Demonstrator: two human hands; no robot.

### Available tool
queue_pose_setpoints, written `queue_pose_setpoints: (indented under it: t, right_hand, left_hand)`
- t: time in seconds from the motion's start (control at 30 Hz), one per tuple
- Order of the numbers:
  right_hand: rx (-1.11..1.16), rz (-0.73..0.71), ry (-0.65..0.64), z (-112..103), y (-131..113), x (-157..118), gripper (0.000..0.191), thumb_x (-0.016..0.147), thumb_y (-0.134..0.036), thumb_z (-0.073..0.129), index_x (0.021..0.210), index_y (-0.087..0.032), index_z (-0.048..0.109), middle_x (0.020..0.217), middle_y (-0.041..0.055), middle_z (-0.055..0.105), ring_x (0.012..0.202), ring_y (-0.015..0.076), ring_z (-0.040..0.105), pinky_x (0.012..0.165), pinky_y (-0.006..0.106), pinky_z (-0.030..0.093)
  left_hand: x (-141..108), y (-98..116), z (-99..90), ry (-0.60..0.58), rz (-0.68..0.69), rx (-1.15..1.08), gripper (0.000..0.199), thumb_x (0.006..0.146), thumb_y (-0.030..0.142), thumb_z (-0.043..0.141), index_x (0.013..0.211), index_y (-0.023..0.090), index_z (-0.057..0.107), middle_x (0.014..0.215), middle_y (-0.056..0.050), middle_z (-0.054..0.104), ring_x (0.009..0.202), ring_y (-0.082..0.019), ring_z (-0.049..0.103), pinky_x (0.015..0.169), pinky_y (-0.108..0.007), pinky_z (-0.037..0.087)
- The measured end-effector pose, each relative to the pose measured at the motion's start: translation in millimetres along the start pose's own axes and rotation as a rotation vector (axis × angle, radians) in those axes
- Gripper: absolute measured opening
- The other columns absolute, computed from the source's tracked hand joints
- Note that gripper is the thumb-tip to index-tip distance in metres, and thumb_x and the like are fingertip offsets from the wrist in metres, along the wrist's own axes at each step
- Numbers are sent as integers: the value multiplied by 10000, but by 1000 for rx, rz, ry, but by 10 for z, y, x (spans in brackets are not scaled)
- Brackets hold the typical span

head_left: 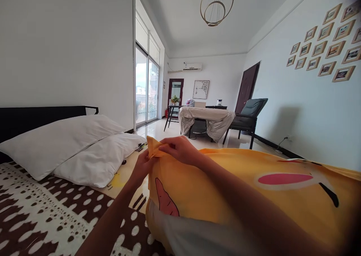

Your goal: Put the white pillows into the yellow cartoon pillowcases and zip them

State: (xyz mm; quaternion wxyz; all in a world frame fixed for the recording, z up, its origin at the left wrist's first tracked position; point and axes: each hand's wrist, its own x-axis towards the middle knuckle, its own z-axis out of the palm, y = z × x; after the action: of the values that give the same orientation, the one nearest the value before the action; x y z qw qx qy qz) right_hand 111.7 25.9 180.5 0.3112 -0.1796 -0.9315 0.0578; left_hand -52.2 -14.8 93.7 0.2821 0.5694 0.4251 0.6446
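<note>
A large yellow duvet cover (225,207) with cartoon prints spreads across the lower right, and a grey side (197,233) of the cloth shows along its near edge. My left hand (143,167) is closed on the cloth just below its raised corner. Close beside it, my right hand (180,149) pinches the same corner from the right, fingers bent over the fabric. The corner's tip pokes up above both hands. My right forearm crosses over the yellow cloth and hides part of it.
Two white pillows (76,139) lie at the left by the black headboard (42,117). Beneath is a brown-and-white patterned bed sheet (70,211). Farther off stand a cloth-draped table (207,113) and a black chair (248,117). Glass sliding doors (146,87) are at the left.
</note>
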Motion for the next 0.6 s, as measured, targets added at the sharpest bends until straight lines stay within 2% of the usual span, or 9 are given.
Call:
queue_pose_setpoints:
  t: [0.1,0.17,0.3,0.4,0.5,0.6]
  right_hand:
    - [-232,-53,-134,-46,45,-55,427,766,-435,640,1109,-183,602,835,44,605,774,172,525,711,277,345]
    - [-331,-50,-214,-45,76,-94,449,706,-362,688,1101,-179,575,940,80,610,870,216,541,782,318,348]
    - [-339,38,-274,-9,104,-157,204,714,-186,566,917,-181,582,887,62,629,816,201,558,710,285,352]
    - [-223,41,-318,-37,106,-201,288,666,-115,519,938,-183,584,905,53,641,809,192,554,656,258,352]
    - [-54,15,-297,-74,145,-241,368,669,-73,477,997,-199,587,919,22,646,836,172,547,674,236,361]
    - [-26,53,-161,-20,222,-255,195,742,-132,520,901,-190,617,853,16,631,768,147,528,661,227,344]
  left_hand:
    - [-44,-103,-38,14,-62,8,281,651,370,683,782,122,662,741,-29,655,693,-179,575,610,-255,449]
    - [-48,-161,-38,55,-48,23,284,623,381,724,700,116,657,686,-25,639,652,-165,560,577,-243,438]
    - [-47,-202,40,169,-42,-115,356,636,452,722,632,117,601,592,0,572,551,-117,498,489,-214,400]
    - [-67,-174,111,252,-96,-297,396,638,496,717,652,133,561,570,18,539,526,-104,481,470,-209,395]
    - [-82,-129,150,270,-106,-404,385,642,488,721,692,149,545,563,37,511,509,-94,464,460,-204,384]
    - [-64,-97,152,242,-23,-380,354,669,461,708,800,156,582,645,26,549,582,-106,504,524,-210,413]
